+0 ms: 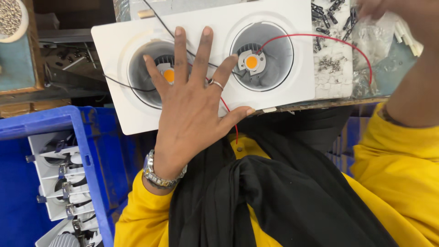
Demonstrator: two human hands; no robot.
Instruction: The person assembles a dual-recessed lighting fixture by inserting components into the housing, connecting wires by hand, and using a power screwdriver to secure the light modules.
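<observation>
Pressing the left hand (190, 114) flat, fingers spread and gripping nothing, on the white twin-lamp housing (206, 59) overhanging the worktop (320, 103) edge is steadying it best clear of the red wire (320, 39), while the right hand (402, 13) is reaching into small parts (336, 18), its grip hidden.

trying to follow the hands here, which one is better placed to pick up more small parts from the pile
Probably the right. The right hand is already up at the plastic bag beside the loose screws and clips. The left hand lies flat, fingers spread, on the white light housing, pinning it down.
</observation>
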